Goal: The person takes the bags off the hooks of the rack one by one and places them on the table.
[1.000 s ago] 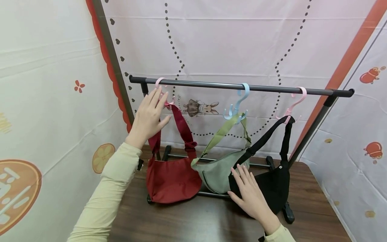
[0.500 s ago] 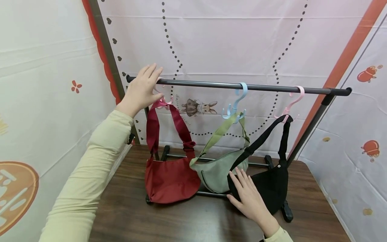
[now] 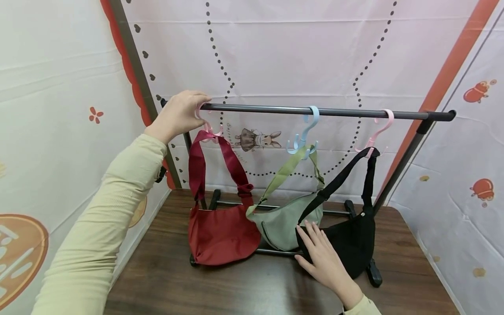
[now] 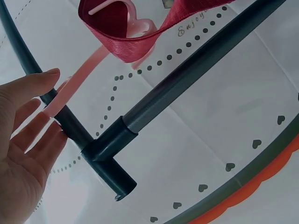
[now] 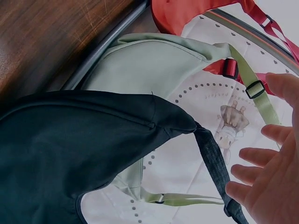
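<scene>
My left hand [image 3: 179,113] curls over the left end of the rack's bar, thumb and fingers about a pink hook [image 4: 79,81] there. From that hook hangs a red bag [image 3: 222,236] by its dark red strap [image 4: 124,39]. My right hand [image 3: 324,260] is spread in front of a black bag [image 3: 354,243], its fingers fairly straight and holding nothing. The black bag hangs from a second pink hook [image 3: 382,129] on the right. Between the two hangs a grey-green bag [image 3: 289,218] on a light blue hook [image 3: 306,131], by a light green strap [image 3: 285,173].
The dark metal rack's bar [image 3: 256,108] crosses the view above a brown wooden table [image 3: 236,288]. Its right upright [image 3: 405,162] slants down to a black foot [image 3: 374,273]. Printed white cloth [image 3: 295,52] stands behind and at both sides.
My left hand has moved up and left from in front of the red strap to the bar, and its fingers have bent over it. The right hand stays nearly still.
</scene>
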Available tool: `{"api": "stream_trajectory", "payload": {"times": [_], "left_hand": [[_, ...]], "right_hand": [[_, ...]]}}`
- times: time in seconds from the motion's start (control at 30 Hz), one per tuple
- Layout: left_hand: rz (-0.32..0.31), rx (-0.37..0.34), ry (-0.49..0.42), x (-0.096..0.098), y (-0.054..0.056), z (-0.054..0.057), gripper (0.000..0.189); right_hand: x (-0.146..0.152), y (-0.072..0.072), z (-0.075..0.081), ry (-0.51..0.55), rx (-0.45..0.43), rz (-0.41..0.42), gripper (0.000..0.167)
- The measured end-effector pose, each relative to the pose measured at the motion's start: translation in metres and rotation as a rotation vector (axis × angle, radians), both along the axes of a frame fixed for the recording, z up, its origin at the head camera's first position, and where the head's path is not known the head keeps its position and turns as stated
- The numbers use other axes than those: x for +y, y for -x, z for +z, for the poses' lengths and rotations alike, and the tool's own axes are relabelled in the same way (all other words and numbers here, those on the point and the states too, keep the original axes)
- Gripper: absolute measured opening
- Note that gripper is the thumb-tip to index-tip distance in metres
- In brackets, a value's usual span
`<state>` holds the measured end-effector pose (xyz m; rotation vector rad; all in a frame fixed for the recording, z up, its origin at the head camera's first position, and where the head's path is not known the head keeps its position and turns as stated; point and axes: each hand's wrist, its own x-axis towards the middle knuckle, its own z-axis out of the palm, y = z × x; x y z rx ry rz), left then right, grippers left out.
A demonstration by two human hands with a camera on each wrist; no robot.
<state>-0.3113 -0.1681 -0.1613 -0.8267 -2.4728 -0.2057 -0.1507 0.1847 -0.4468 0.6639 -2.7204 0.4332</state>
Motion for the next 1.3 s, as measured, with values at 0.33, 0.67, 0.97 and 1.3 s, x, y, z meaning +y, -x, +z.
{"api": "stream_trajectory", "payload": {"times": [0.33, 0.67, 0.97, 1.3], "left_hand": [[0.033, 0.02, 0.012, 0.0, 0.002, -0.002, 0.042], [0.043, 0.045, 0.006, -0.002, 0.004, -0.008, 0.044], [0.051, 0.069, -0.041, 0.0, 0.005, -0.011, 0.042], [0.035, 0.055, -0.078, -0.001, 0.004, -0.009, 0.04]], "right_hand": [[-0.006, 0.005, 0.0, -0.019, 0.034, 0.037, 0.067], [-0.021, 0.014, 0.01, -0.038, 0.036, 0.081, 0.065], [-0.041, 0.027, 0.025, -0.023, 0.093, 0.129, 0.066], [-0.066, 0.047, 0.061, -0.044, 0.14, 0.163, 0.067]]}}
